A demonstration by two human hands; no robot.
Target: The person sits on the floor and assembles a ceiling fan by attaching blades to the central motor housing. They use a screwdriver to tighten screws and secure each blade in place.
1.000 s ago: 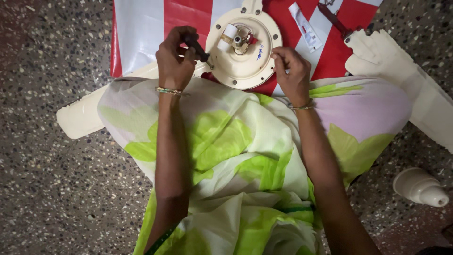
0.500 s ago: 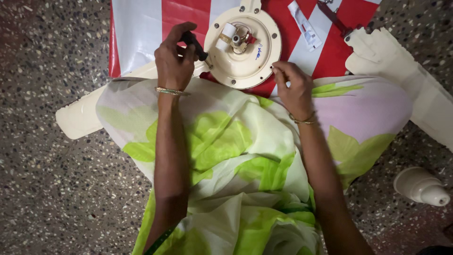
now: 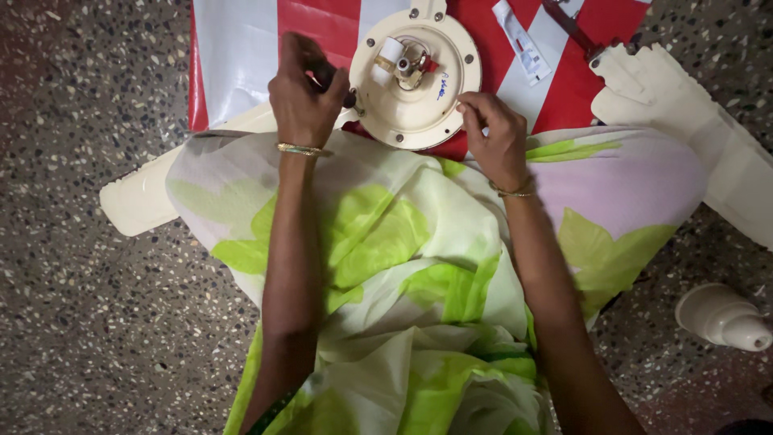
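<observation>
My left hand (image 3: 304,97) was clamped on a dark tool handle (image 3: 348,98) at the left rim of the round cream fan motor housing (image 3: 415,80). My right hand (image 3: 493,137) pinched its right rim, fingers together. A narrow white labelled packet (image 3: 521,40) lay far right on the red-and-white striped sheet (image 3: 241,48).

Glossy cream metal fan motor (image 3: 415,89) on smooth striped plastic sheet (image 3: 241,56); soft printed cloth (image 3: 386,242); speckled stone floor (image 3: 80,322).
</observation>
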